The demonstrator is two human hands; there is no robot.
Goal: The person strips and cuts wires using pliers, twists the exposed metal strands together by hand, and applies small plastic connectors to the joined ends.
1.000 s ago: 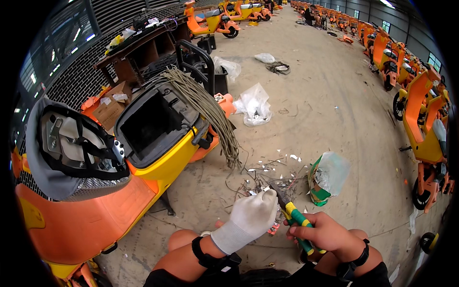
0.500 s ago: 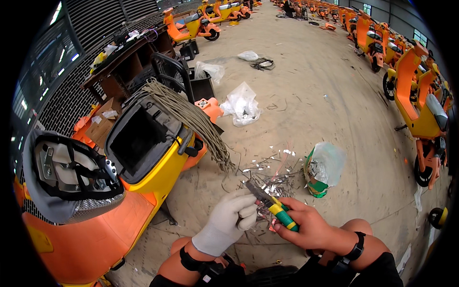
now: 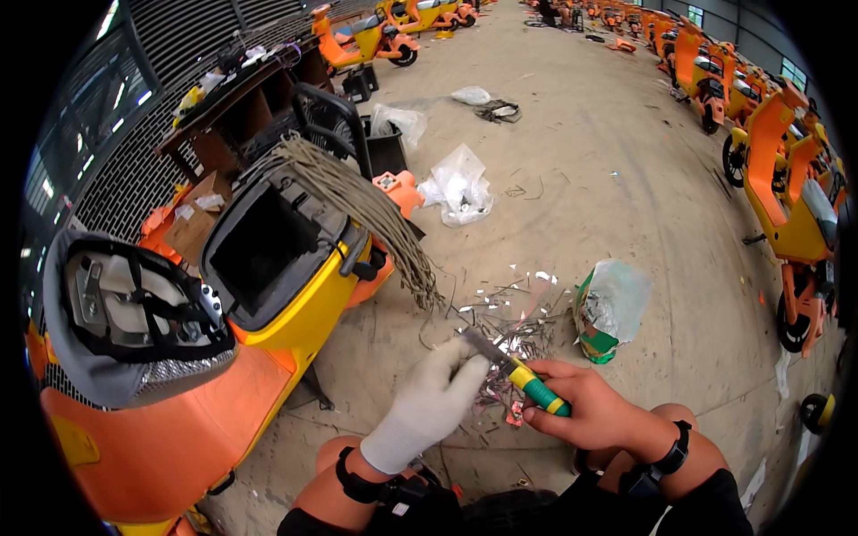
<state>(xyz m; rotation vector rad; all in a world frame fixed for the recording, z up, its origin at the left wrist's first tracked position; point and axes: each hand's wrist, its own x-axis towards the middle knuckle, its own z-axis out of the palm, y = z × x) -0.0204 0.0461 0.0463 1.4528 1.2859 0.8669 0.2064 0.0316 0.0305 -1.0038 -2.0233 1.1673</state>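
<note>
My left hand (image 3: 424,406), in a white glove, is raised at lower centre with its fingers curled beside the metal jaws of pliers; whatever it pinches is hidden. My right hand (image 3: 590,415), bare, grips the green and yellow handled pliers (image 3: 540,393), which angle up-left toward the gloved fingers. Beneath them on the concrete floor lies a scatter of wire offcuts and white scraps (image 3: 514,330). Just right of that stands a crumpled green and clear bag (image 3: 612,308).
At left, a yellow-orange scooter (image 3: 304,317) has its storage open, coiled rope (image 3: 349,201) draped over it and a detached seat (image 3: 134,313). Behind are a cluttered brown desk (image 3: 232,116) and plastic bags (image 3: 460,192). Scooter rows (image 3: 769,205) line the right; someone (image 3: 559,18) sits far back.
Both hands and the pliers have shifted left from a second ago, and the pliers tilt more toward the left. The gloved fingers have changed their curl around the jaws' tip.
</note>
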